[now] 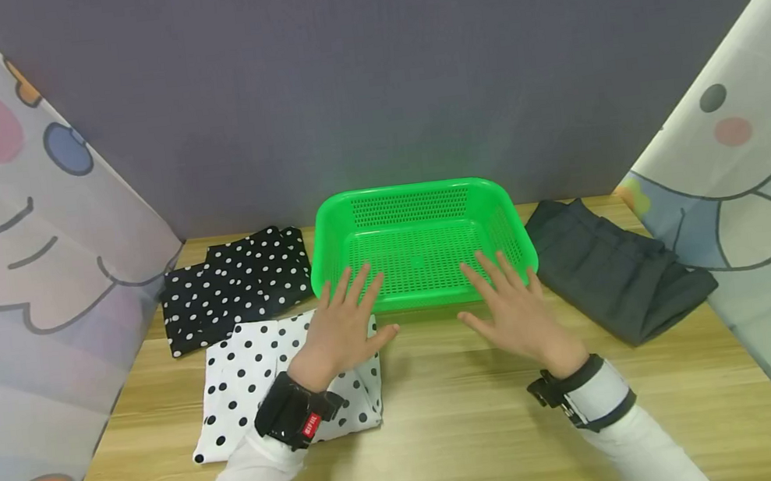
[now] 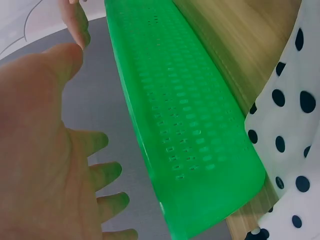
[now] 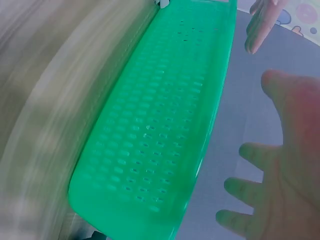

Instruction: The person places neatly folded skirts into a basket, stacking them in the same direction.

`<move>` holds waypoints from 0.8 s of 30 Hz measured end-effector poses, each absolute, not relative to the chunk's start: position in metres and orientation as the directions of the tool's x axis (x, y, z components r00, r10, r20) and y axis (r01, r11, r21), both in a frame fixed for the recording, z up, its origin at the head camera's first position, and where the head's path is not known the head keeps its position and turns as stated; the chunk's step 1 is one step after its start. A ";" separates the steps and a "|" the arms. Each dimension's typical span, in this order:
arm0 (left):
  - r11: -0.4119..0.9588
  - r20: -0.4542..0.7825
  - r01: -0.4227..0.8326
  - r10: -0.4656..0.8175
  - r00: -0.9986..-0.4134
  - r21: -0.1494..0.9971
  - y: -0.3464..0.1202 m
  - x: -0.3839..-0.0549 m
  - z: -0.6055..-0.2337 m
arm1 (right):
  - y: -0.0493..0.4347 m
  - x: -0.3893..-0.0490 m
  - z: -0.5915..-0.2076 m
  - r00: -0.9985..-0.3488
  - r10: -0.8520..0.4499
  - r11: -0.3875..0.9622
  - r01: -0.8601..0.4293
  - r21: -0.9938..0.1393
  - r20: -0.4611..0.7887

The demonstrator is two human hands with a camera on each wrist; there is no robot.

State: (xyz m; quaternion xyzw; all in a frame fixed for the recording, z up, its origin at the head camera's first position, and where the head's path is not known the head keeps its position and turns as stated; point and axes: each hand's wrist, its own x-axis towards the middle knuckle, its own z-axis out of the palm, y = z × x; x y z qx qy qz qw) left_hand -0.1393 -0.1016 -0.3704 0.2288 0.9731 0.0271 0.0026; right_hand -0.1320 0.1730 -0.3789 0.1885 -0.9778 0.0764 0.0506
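Both hands hover with fingers spread, holding nothing, near the front rim of a green plastic basket (image 1: 427, 299). My left hand (image 1: 340, 331) is above the right part of a folded white cloth with black dots (image 1: 245, 381), its fingertips near the basket's front left corner. Toward the front right corner my right hand (image 1: 517, 317) reaches out, apart from the other hand. Behind the white cloth lies a black cloth with white dots (image 1: 242, 283). To the right of the basket is a folded dark grey cloth (image 1: 614, 263). Perforations mark the basket's floor and walls.
Everything lies on a wooden table (image 1: 448, 438). A grey panel (image 1: 396, 75) rises right behind the basket, and printed cartoon sheets (image 1: 33, 309) flank the table on the left and right. Each wrist wears a strapped device (image 1: 294, 411).
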 end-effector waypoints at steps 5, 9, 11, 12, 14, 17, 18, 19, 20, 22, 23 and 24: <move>0.886 0.064 0.462 0.459 -0.886 0.038 -0.104 -0.133 -0.375 | 0.172 -0.125 -0.383 -0.899 -0.391 0.903 -0.416 -0.106 0.198; 0.879 0.111 0.476 0.471 -0.875 0.021 -0.107 -0.126 -0.377 | 0.172 -0.120 -0.387 -0.876 -0.411 0.892 -0.444 -0.087 0.254; 0.879 0.123 0.477 0.471 -0.873 0.016 -0.109 -0.122 -0.379 | 0.171 -0.117 -0.390 -0.865 -0.415 0.887 -0.454 -0.088 0.282; 0.880 0.126 0.475 0.469 -0.874 0.023 -0.110 -0.120 -0.379 | 0.171 -0.116 -0.390 -0.859 -0.417 0.883 -0.460 -0.091 0.298; 0.882 0.131 0.470 0.463 -0.877 0.027 -0.112 -0.116 -0.381 | 0.170 -0.114 -0.392 -0.847 -0.423 0.877 -0.472 -0.088 0.323; 0.885 0.142 0.464 0.454 -0.880 0.044 -0.117 -0.109 -0.383 | 0.167 -0.111 -0.394 -0.828 -0.435 0.865 -0.494 -0.091 0.354; 0.884 0.150 0.464 0.453 -0.879 0.048 -0.118 -0.107 -0.384 | 0.166 -0.110 -0.395 -0.821 -0.440 0.860 -0.501 -0.092 0.364; 0.883 0.160 0.467 0.455 -0.876 0.043 -0.120 -0.104 -0.385 | 0.165 -0.109 -0.395 -0.814 -0.444 0.856 -0.509 -0.091 0.375; 0.882 0.171 0.469 0.456 -0.874 0.044 -0.121 -0.102 -0.386 | 0.164 -0.109 -0.397 -0.805 -0.448 0.849 -0.519 -0.096 0.390; 0.881 0.196 0.470 0.453 -0.869 0.046 -0.125 -0.097 -0.387 | 0.161 -0.108 -0.399 -0.785 -0.457 0.836 -0.540 -0.100 0.417; 0.883 0.206 0.468 0.450 -0.869 0.043 -0.127 -0.095 -0.389 | 0.159 -0.108 -0.400 -0.775 -0.463 0.829 -0.551 -0.100 0.430; 0.885 0.215 0.464 0.446 -0.869 0.040 -0.129 -0.093 -0.390 | 0.157 -0.108 -0.402 -0.765 -0.469 0.821 -0.562 -0.102 0.442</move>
